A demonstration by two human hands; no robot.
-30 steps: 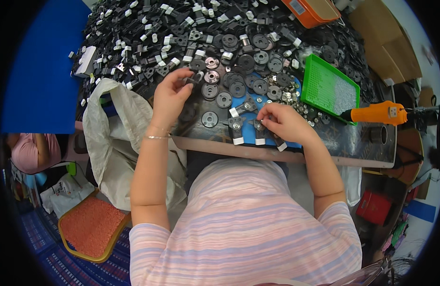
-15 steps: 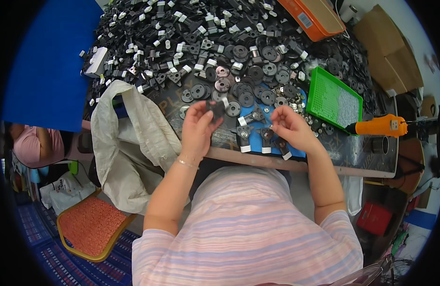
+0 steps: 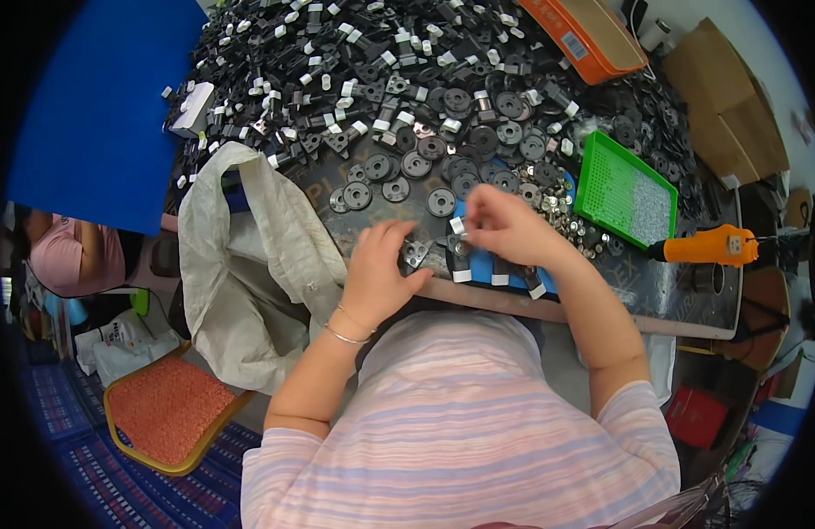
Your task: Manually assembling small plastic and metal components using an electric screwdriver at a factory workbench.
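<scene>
Left hand (image 3: pixel 379 269) is resting low near the table's front edge (image 3: pixel 513 301), thumb and fingers spread around a black three-cornered part (image 3: pixel 415 253); cannot tell how firmly they are touching it. Right hand (image 3: pixel 509 225) is hovering over the blue mat (image 3: pixel 481 264), fingers curled in; cannot tell whether the tips are pinching anything. It is blocking the view of much of the mat, where white-ended black parts (image 3: pixel 534 284) are lying. Black discs (image 3: pixel 442 202) are cluttering the ground beyond the hands, and a big heap of black-and-white parts (image 3: pixel 337 70) is crowding the far side. To the right, small metal pieces (image 3: pixel 553 203) are scattering toward a green tray (image 3: pixel 606 181); an orange tool (image 3: pixel 709 247) is pointing at its near corner. A whitish sack (image 3: pixel 218 264) is hanging at left.
</scene>
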